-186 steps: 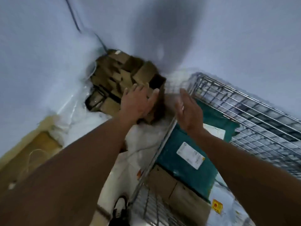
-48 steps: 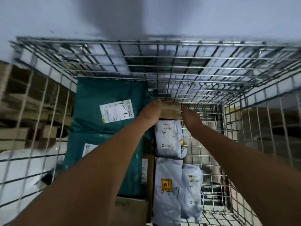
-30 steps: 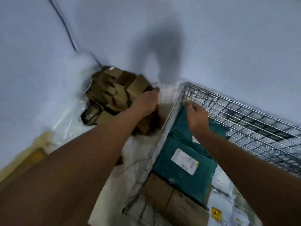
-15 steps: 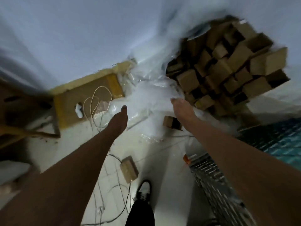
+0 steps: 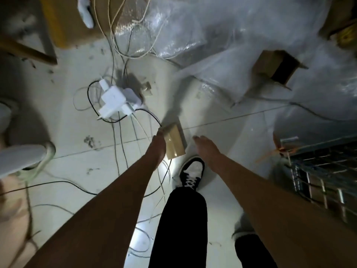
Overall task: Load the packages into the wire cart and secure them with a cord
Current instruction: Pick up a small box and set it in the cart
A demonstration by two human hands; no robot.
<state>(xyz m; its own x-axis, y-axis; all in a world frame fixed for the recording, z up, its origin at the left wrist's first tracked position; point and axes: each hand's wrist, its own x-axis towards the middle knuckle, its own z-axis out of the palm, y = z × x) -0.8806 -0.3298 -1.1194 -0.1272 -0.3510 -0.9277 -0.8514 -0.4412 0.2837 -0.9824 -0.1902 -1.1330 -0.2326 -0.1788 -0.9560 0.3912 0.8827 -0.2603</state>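
Observation:
A small taped cardboard box (image 5: 175,142) lies on the white tiled floor in front of my feet. My left hand (image 5: 158,146) reaches down along the box's left side, with straight fingers touching its far left corner. Just right of the box, a little apart from it, my right hand (image 5: 205,147) has its fingers extended and holds nothing. A corner of the wire cart (image 5: 320,171) shows at the right edge, with an orange tie (image 5: 278,151) on it. A thin beige cord (image 5: 116,33) loops over the floor at the top.
A white power strip with plugs (image 5: 116,99) and several cables lie left of the box. Clear plastic sheeting (image 5: 222,29) covers the upper right, with an open cardboard box (image 5: 270,68) on it. My black-and-white shoe (image 5: 192,173) stands just behind the small box.
My view has swung from the box pile and cart down to the floor. Both hands have dropped to the small box, and the left one now touches it.

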